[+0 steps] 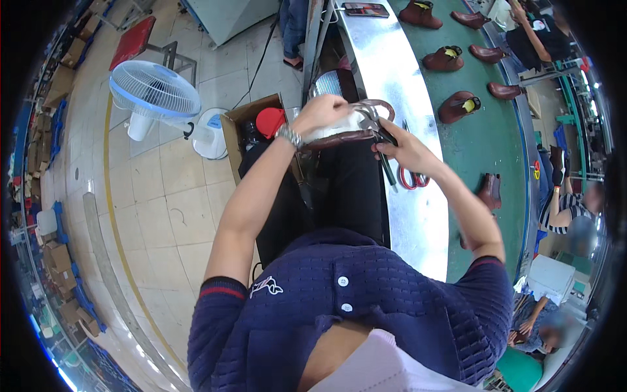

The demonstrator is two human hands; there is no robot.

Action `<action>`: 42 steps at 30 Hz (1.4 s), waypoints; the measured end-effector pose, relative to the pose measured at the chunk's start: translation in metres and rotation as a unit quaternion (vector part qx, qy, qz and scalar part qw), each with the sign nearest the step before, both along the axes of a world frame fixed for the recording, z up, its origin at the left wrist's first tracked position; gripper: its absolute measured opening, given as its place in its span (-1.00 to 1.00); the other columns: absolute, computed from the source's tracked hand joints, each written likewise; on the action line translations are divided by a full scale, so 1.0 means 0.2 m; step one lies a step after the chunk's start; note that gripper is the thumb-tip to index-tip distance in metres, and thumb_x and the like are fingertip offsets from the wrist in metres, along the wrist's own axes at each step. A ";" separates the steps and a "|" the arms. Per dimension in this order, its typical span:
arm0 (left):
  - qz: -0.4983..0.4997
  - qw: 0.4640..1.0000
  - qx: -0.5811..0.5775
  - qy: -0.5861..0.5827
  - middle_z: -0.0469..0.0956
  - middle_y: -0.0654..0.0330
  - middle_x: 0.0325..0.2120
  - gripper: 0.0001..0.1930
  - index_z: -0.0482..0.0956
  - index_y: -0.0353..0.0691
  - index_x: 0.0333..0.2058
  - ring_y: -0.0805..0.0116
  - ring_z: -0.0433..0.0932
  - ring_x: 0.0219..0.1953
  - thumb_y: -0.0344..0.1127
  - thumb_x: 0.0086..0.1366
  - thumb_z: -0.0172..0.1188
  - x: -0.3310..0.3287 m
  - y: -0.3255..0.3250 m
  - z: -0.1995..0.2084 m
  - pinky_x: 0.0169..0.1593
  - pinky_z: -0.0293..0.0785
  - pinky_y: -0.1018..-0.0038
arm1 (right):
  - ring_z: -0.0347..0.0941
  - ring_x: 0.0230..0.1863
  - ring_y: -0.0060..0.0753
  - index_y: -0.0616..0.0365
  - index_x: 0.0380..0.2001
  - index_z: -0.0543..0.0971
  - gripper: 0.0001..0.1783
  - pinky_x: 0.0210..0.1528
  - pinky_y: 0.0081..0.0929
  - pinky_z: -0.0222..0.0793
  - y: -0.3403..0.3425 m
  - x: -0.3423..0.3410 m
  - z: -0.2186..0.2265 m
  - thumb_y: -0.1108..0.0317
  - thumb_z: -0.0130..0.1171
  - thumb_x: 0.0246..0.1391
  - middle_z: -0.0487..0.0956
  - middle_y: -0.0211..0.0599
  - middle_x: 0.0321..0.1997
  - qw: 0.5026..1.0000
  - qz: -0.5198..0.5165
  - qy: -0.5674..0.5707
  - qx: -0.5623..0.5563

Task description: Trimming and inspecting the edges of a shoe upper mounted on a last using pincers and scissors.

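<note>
A brown leather shoe point(349, 136) with a whitish inner side lies above my lap, turned so that part of it is hidden by my hands. My left hand point(321, 112), with a metal watch on the wrist, is closed at the shoe's whitish part; its fingertips are partly hidden. In my right hand point(408, 153) are metal pliers point(369, 120) with dark handles, their head against the shoe's whitish area. Red-handled scissors point(412, 179) lie on the metal bench just beside my right hand.
The long metal bench point(418, 225) runs along my right, with a phone point(366, 10) at its far end. Beyond it, brown boots point(459, 106) stand on a green conveyor point(483, 147), with people on its other side. At left are a cardboard box point(230, 140) and a fan point(155, 89).
</note>
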State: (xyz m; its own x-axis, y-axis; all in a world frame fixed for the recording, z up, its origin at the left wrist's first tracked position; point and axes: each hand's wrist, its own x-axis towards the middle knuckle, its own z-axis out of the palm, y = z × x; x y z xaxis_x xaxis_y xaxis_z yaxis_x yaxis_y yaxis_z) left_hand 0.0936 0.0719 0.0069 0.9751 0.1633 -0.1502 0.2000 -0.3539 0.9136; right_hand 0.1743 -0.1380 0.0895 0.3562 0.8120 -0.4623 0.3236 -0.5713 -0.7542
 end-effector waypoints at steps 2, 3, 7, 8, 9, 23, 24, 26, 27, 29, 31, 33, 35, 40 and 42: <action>-0.025 0.985 0.160 -0.056 0.51 -0.08 -0.32 -0.33 0.45 -0.44 -0.17 0.09 0.51 -0.25 0.02 -0.13 0.32 -0.11 -0.08 -0.04 -0.15 0.39 0.34 | 0.45 -0.33 -0.50 0.17 0.23 0.05 -0.37 -0.27 -0.54 0.37 0.12 0.03 0.09 0.47 -0.05 0.08 0.52 -0.24 -0.29 0.992 0.084 -0.039 -0.084; -0.023 0.964 0.254 -0.078 0.48 -0.13 -0.23 -0.24 0.38 -0.51 -0.12 0.07 0.47 -0.17 -0.01 -0.20 0.37 -0.18 -0.16 0.01 -0.07 0.36 0.34 | 0.44 -0.35 -0.51 0.13 0.23 0.05 -0.37 -0.31 -0.54 0.37 0.16 0.03 0.15 0.45 -0.05 0.08 0.52 -0.26 -0.32 0.984 0.112 -0.032 -0.137; 0.070 0.934 0.329 -0.121 0.38 -0.12 -0.11 -0.27 0.24 -0.49 -0.03 0.02 0.32 -0.01 -0.35 -0.20 0.37 -0.23 -0.28 0.04 0.08 0.19 0.27 | 0.34 -0.57 -0.60 0.08 0.24 0.02 -0.37 -0.53 -0.59 0.34 0.17 0.00 0.17 0.38 -0.04 0.13 0.40 -0.39 -0.53 0.990 0.015 0.043 -0.136; 0.064 0.934 0.332 -0.119 0.38 -0.12 -0.11 -0.27 0.24 -0.49 -0.03 0.02 0.32 -0.01 -0.35 -0.20 0.37 -0.24 -0.28 0.04 0.08 0.19 0.27 | 0.32 -0.60 -0.60 0.10 0.24 0.02 -0.37 -0.56 -0.60 0.32 0.13 -0.04 0.12 0.39 -0.03 0.13 0.37 -0.41 -0.56 0.994 -0.013 0.040 -0.102; 0.070 0.932 0.330 -0.135 0.38 -0.11 -0.11 -0.27 0.24 -0.48 -0.03 0.02 0.33 -0.02 -0.36 -0.21 0.37 -0.25 -0.29 0.05 0.08 0.19 0.27 | 0.30 -0.64 -0.61 0.11 0.24 0.02 -0.37 -0.59 -0.61 0.30 0.08 -0.08 0.07 0.39 -0.02 0.13 0.34 -0.43 -0.59 0.996 -0.044 0.038 -0.068; 0.055 0.911 0.356 -0.198 0.34 -0.10 -0.09 -0.29 0.22 -0.53 -0.01 0.03 0.29 0.01 -0.38 -0.15 0.32 -0.26 -0.37 0.01 0.12 0.15 0.25 | 0.40 -0.55 0.12 0.14 0.16 0.16 -0.41 -0.46 -0.14 0.24 -0.11 -0.17 -0.09 0.36 0.05 0.05 0.44 0.13 -0.62 0.969 -0.031 -0.230 0.085; 0.059 0.910 0.358 -0.202 0.35 -0.09 -0.07 -0.28 0.22 -0.50 0.01 0.01 0.29 0.02 -0.36 -0.15 0.33 -0.27 -0.37 0.00 0.13 0.15 0.24 | 0.41 -0.47 0.15 0.18 0.13 0.19 -0.44 -0.39 -0.09 0.25 -0.11 -0.14 -0.07 0.36 0.04 0.04 0.45 0.18 -0.54 0.975 -0.006 -0.215 0.060; 0.062 0.899 0.380 -0.210 0.36 -0.11 -0.08 -0.30 0.22 -0.50 0.02 -0.02 0.29 0.02 -0.32 -0.10 0.31 -0.28 -0.36 -0.03 0.13 0.17 0.23 | 0.44 -0.35 0.15 0.17 0.09 0.24 -0.47 -0.28 -0.06 0.28 -0.07 -0.09 0.01 0.35 0.06 0.02 0.49 0.19 -0.42 0.977 0.049 -0.209 0.018; 0.069 0.898 0.377 -0.216 0.36 -0.11 -0.08 -0.30 0.22 -0.50 0.02 -0.02 0.29 0.02 -0.32 -0.10 0.31 -0.28 -0.35 -0.04 0.13 0.17 0.23 | 0.44 -0.35 0.15 0.17 0.09 0.24 -0.47 -0.28 -0.06 0.28 -0.04 -0.07 0.07 0.35 0.06 0.02 0.49 0.19 -0.42 0.975 0.053 -0.217 0.015; 0.059 0.861 0.447 -0.234 0.34 -0.14 -0.08 -0.35 0.23 -0.51 0.01 -0.04 0.29 0.01 -0.26 -0.01 0.24 -0.27 -0.33 -0.06 0.13 0.16 0.20 | 0.44 -0.31 0.14 0.11 0.11 0.25 -0.44 -0.23 -0.08 0.30 0.02 -0.02 0.20 0.35 0.09 0.00 0.50 0.16 -0.38 0.927 0.182 -0.312 -0.097; 0.061 0.849 0.475 -0.224 0.31 -0.16 -0.07 -0.37 0.22 -0.52 0.01 -0.05 0.29 0.00 -0.22 0.05 0.18 -0.28 -0.31 -0.08 0.13 0.16 0.19 | 0.45 -0.29 0.13 0.03 0.12 0.27 -0.45 -0.22 -0.08 0.32 0.07 -0.05 0.25 0.33 0.08 0.00 0.51 0.14 -0.37 0.930 0.165 -0.322 -0.072; 0.050 0.839 0.499 -0.211 0.26 -0.17 -0.03 -0.32 0.18 -0.54 0.04 -0.03 0.23 0.05 -0.17 0.05 0.17 -0.28 -0.32 -0.09 0.18 0.08 0.17 | 0.46 -0.26 0.12 -0.01 0.14 0.23 -0.44 -0.20 -0.07 0.32 0.10 -0.09 0.23 0.30 0.04 0.02 0.52 0.11 -0.36 0.959 -0.020 -0.269 0.082; 0.053 0.844 0.489 -0.213 0.25 -0.20 -0.02 -0.31 0.16 -0.55 0.06 -0.05 0.24 0.04 -0.18 0.06 0.16 -0.27 -0.34 -0.10 0.17 0.10 0.17 | 0.45 -0.24 0.14 -0.05 0.17 0.17 -0.42 -0.18 -0.06 0.32 0.10 -0.10 0.02 0.27 0.02 0.04 0.52 0.12 -0.32 0.962 -0.089 -0.247 0.070; 0.076 0.810 0.539 -0.217 0.26 -0.26 -0.02 -0.37 0.22 -0.57 0.01 -0.09 0.27 0.03 -0.21 0.07 0.15 -0.26 -0.34 -0.12 0.15 0.15 0.17 | 0.44 -0.49 0.11 0.06 0.16 0.19 -0.41 -0.37 -0.12 0.31 0.10 -0.03 0.02 0.36 0.06 0.02 0.49 0.07 -0.56 0.934 0.042 -0.342 0.098; 0.078 0.816 0.533 -0.210 0.29 -0.27 -0.03 -0.40 0.27 -0.58 -0.01 -0.10 0.27 0.03 -0.22 0.07 0.15 -0.28 -0.36 -0.11 0.15 0.15 0.17 | 0.45 -0.44 0.12 0.07 0.16 0.19 -0.42 -0.34 -0.13 0.32 0.14 -0.05 0.10 0.33 0.03 0.04 0.51 0.10 -0.49 0.960 -0.034 -0.266 0.087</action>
